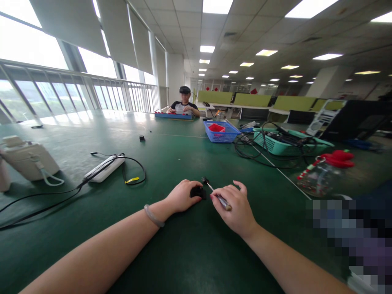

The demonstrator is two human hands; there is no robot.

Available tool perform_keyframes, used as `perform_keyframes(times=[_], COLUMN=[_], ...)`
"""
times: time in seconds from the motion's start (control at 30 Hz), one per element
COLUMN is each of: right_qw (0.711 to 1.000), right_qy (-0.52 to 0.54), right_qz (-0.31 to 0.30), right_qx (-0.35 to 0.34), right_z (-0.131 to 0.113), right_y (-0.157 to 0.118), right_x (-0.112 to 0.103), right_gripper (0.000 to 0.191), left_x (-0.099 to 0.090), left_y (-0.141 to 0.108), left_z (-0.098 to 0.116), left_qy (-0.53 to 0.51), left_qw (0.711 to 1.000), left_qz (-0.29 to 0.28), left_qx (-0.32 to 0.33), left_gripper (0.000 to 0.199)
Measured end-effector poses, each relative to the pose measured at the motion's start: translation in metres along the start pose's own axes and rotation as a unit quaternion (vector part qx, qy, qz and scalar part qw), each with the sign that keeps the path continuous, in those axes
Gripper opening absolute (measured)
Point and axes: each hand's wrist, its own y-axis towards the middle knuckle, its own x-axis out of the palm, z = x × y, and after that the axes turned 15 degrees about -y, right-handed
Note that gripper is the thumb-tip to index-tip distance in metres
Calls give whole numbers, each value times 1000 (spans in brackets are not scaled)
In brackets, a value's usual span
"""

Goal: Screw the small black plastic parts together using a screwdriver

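Note:
On the green table (180,253), my left hand (184,195) is closed round a small black object (198,192), with a bangle on that wrist. My right hand (234,206) grips a screwdriver (223,201) between thumb and fingers, its handle toward me. The thin shaft points forward and left. At its tip lies a small dark piece (205,180), just beyond my left hand's object; whether tip and piece touch is too small to tell.
A white power strip (105,167) with black cables and a beige bottle (29,159) stand left. Blue basket (221,132), green basket (275,143) with cables and a red-lidded jar (324,173) are right. A person (184,105) sits opposite; a blurred shape is lower right.

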Motion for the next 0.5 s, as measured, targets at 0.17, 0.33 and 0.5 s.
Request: perform_keyframes(times=[0.17, 0.33, 0.5], right_qw=[983, 961, 973], right_qy=[140, 218, 172], right_qz=[-20, -60, -79], right_qx=[115, 159, 132], right_z=[7, 16, 12], right_y=[0, 1, 1], right_x=[4, 10, 9], right_gripper=[29, 35, 30], left_x=[-1, -2, -1], left_y=[-1, 0, 0], left_z=[3, 3, 1], left_qy=[4, 3, 1], left_qw=[1000, 1000, 1000], left_qz=[-6, -7, -6], left_qx=[0, -6, 0], left_gripper=[43, 43, 43])
